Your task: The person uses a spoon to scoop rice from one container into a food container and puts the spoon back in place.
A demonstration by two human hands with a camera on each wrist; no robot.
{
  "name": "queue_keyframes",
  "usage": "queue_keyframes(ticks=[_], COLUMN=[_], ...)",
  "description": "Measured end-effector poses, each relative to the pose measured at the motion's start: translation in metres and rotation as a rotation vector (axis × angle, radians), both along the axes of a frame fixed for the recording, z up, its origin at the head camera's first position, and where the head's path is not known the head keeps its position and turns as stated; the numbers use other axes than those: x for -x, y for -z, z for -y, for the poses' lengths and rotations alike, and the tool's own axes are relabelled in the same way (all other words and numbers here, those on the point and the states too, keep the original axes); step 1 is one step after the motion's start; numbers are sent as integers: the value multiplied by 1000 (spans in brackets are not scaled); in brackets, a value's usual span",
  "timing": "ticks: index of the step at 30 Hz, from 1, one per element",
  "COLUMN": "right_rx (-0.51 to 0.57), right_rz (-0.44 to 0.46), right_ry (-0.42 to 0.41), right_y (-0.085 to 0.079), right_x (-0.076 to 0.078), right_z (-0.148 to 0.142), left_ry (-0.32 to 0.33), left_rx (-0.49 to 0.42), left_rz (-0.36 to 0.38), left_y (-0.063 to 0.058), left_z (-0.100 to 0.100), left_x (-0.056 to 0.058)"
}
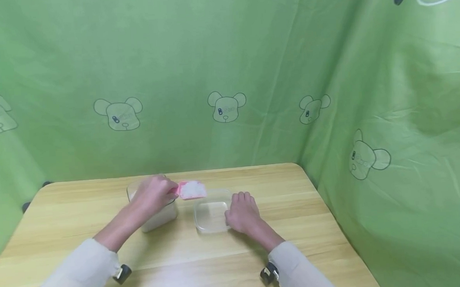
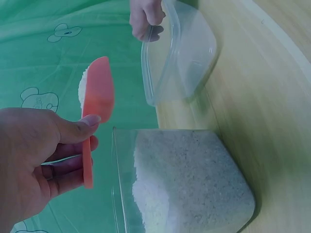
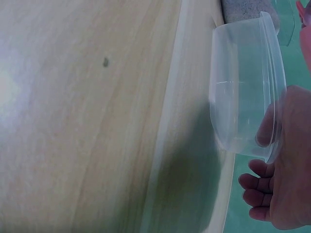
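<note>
My left hand (image 1: 154,193) pinches the handle of a pink scoop (image 2: 99,90) between thumb and fingers. White grains that look like rice (image 1: 192,189) are heaped in the scoop, which is level above the table near the left rim of a clear plastic container (image 1: 198,223). My right hand (image 1: 243,212) grips that container's right rim, with the thumb (image 3: 266,128) showing through the wall and the other fingers outside. Below and beside the left hand stands a deeper clear bin (image 2: 194,179) holding much of the same grain, partly covered by the hand in the head view.
Both containers stand on a light wooden table (image 1: 205,270), toward its far edge. Green curtains (image 1: 178,55) with bear-head drawings hang behind it and along the right side. Dark straps (image 1: 122,274) show at both sleeves.
</note>
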State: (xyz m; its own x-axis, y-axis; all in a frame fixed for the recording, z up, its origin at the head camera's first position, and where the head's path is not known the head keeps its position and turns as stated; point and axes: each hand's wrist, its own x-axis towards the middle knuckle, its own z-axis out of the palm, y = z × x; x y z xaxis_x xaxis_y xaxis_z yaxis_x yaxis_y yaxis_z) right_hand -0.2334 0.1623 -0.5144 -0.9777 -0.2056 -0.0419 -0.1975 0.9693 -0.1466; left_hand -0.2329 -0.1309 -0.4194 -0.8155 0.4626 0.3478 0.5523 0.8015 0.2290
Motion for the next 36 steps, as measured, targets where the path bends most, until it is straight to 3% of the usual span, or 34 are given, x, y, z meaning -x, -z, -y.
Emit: queue_keyframes(ticks=[5, 15, 29, 36], right_rx=[-2, 11, 13, -11], right_rz=[-4, 8, -4, -6], right_ry=[1, -6, -10, -9], right_y=[1, 0, 0, 0], right_x=[0, -1, -1, 0], right_z=[0, 0, 0, -1], left_ry=[39, 48, 50, 73], left_rx=[20, 40, 64, 101], left_rz=[6, -1, -3, -68], left_y=[3, 13, 13, 16], left_z=[-6, -15, -22, -25], left_x=[2, 2, -2, -3])
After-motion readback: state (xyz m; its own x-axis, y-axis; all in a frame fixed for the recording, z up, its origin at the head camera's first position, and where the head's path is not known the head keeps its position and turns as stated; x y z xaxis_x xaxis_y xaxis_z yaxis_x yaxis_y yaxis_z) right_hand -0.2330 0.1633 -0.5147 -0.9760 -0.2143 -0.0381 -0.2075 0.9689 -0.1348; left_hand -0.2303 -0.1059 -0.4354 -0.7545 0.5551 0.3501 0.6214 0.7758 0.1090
